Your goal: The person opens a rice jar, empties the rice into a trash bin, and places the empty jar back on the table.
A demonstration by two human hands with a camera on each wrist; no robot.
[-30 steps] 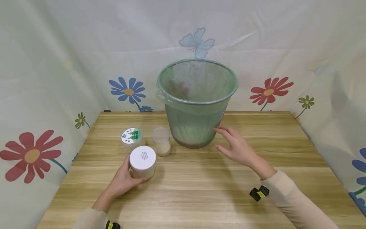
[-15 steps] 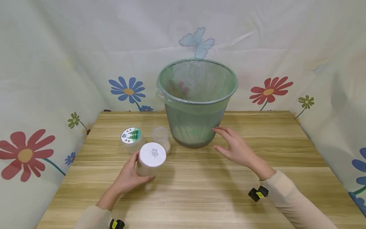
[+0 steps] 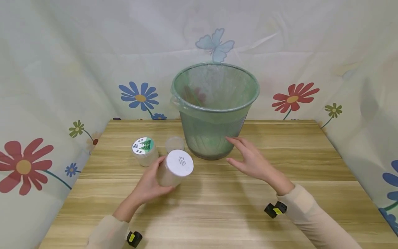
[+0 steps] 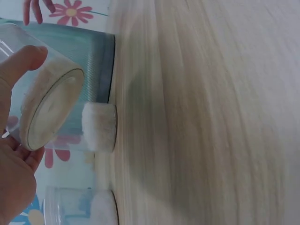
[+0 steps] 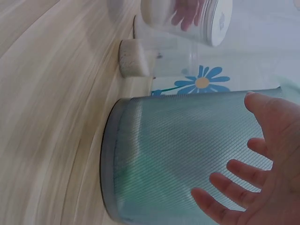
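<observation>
My left hand (image 3: 152, 183) grips a clear jar (image 3: 175, 169) with a white labelled lid, holding it tilted to the right above the table. In the left wrist view a pale substance fills the bottom of this jar (image 4: 54, 105). Behind it stands a smaller clear container (image 3: 174, 143), partly hidden, with pale grains inside. To its left is another clear jar (image 3: 145, 152) with a green and white printed lid. My right hand (image 3: 253, 160) hovers with spread fingers in front of the mesh bin (image 3: 211, 135), holding nothing.
The bin, lined with a thin green bag, stands at the back of the wooden table (image 3: 211, 221). Patterned cloth (image 3: 102, 69) with flowers and a butterfly hangs behind and at both sides. Each wrist wears a small black camera.
My left hand has carried the jar to the right, lifting and tilting it, and it now covers part of the small container. The right hand has shifted slightly left.
</observation>
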